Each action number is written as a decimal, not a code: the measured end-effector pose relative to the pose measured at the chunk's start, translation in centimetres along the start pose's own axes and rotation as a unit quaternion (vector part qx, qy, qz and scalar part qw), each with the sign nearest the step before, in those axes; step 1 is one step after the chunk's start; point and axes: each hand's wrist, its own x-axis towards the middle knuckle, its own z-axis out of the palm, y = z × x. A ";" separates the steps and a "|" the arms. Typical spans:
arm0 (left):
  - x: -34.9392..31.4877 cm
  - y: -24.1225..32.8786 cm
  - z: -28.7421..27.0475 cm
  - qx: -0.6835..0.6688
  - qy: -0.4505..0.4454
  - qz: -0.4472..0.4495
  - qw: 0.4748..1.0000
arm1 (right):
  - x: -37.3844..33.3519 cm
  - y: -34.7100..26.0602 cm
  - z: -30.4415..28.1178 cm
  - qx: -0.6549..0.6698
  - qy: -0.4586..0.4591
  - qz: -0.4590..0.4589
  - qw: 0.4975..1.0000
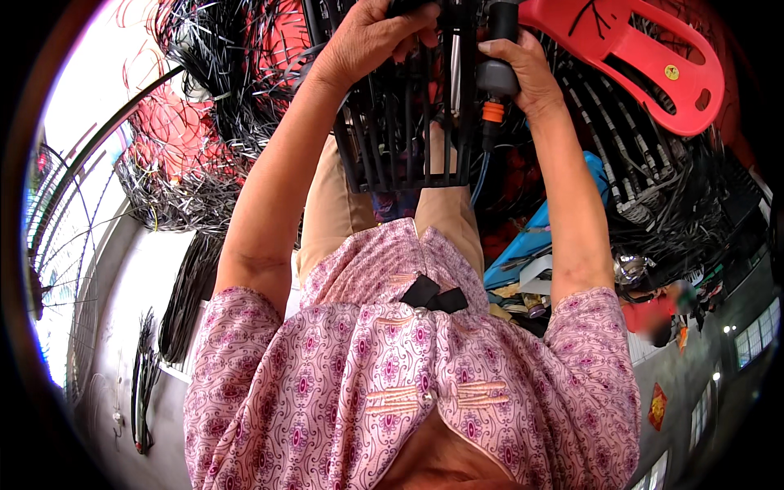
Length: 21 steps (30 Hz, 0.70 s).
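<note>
A black slatted frame (400, 155), basket-like in shape, stands over my lap between my knees. My left hand (380, 37) is closed over its upper part near the top edge of the picture; the fingertips curl around dark strips there. In my right hand (527, 69) is a dark grey power tool (496, 79) with an orange collar, held against the frame's right side. From the collar a blue cord or hose (482, 171) runs down. A slim metal rod (456, 77) shows between the tool and the frame. The tool's working end is out of sight.
Bundles of black strips (212, 49) are heaped at the far left, over red material. A red plastic chair-like piece (653, 65) lies at the far right, above more black strips (621, 131). A blue plastic piece (531, 233) sits beside my right forearm. Another person (653, 314) appears at right.
</note>
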 end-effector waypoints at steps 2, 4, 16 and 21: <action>0.0 0.1 0.0 -0.002 0.010 0.006 1.000 | 0.0 0.1 0.1 -0.008 0.001 -0.008 1.000; -0.1 -0.3 0.1 -0.034 0.020 0.019 0.999 | 0.1 0.3 0.4 -0.024 0.005 -0.024 0.999; 0.2 0.1 0.1 0.076 -0.012 0.041 0.996 | -0.8 -2.4 1.3 -0.015 0.103 0.024 0.994; 0.3 0.0 0.5 0.047 -0.012 0.062 0.997 | 0.7 0.3 -0.4 -0.046 0.086 0.002 0.995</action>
